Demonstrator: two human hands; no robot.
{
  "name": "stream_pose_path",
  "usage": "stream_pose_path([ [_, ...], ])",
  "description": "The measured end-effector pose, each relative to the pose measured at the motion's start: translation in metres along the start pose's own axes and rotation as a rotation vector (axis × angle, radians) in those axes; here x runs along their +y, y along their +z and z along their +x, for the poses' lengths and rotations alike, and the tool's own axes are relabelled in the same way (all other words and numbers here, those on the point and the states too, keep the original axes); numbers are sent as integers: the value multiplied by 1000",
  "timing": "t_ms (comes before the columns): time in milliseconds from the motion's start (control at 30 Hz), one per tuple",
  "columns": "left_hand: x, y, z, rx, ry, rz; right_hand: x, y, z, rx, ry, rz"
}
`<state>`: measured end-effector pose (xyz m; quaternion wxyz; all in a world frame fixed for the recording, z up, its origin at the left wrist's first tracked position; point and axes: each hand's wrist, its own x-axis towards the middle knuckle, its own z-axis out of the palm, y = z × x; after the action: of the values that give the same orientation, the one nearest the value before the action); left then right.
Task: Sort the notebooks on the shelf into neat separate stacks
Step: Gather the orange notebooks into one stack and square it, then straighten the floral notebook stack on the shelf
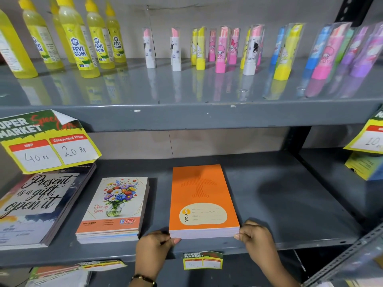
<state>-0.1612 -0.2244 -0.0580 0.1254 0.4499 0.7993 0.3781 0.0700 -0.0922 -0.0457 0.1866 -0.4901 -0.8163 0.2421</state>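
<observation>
Both hands sit bottom centre at the grey metal shelf's [290,230] front lip: left hand [154,248] and right hand [258,240], fingers curled, pinch the near corners of an orange notebook stack [202,201]. Bare shelf opens rightward. Left lie a floral notebook stack [116,208] and a lettered stack [35,206]. Above stand yellow glue bottles [78,42].

Grey painted metal shelf [269,204], smooth and semi-glossy. Above it, glossy yellow plastic glue bottles [78,48] are mirrored. Matt paper cover is seen on the orange notebook stack [202,195].
</observation>
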Motion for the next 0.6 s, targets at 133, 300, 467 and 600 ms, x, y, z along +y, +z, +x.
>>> stream_pose_path([
  [133,-3,1,-1,-37,9,14,-3,0,-3,21,27,-9],
  [300,-5,4,0,-9,17,29,-1,0,-3,17,25,-13],
  [467,1,-2,0,-40,32,53,3,-1,-1,-18,29,1],
  [600,7,-16,0,-115,74,165,4,-16,-6,6,45,83],
])
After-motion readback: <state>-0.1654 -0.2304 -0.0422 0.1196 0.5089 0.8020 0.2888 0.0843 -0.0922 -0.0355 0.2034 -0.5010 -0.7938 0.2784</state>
